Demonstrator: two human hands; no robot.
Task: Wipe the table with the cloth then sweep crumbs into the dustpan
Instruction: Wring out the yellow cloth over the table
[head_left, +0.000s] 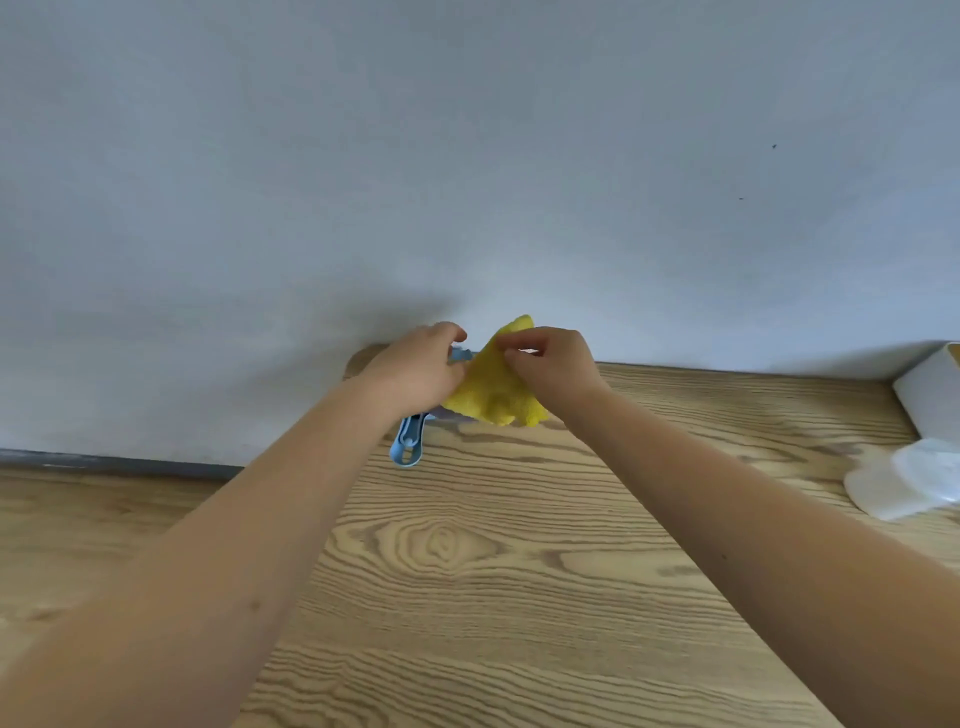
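A yellow cloth is lifted off the wooden table near the far wall. My right hand pinches its upper edge, and my left hand grips its left side. Under the cloth and my left hand lies a light blue dustpan and brush set; its handle sticks out toward me and a blue bit shows by my left fingers. Most of the set is hidden. No crumbs are visible.
A plain grey wall rises right behind the table's far edge. At the right edge stand a white box and a translucent white plastic piece.
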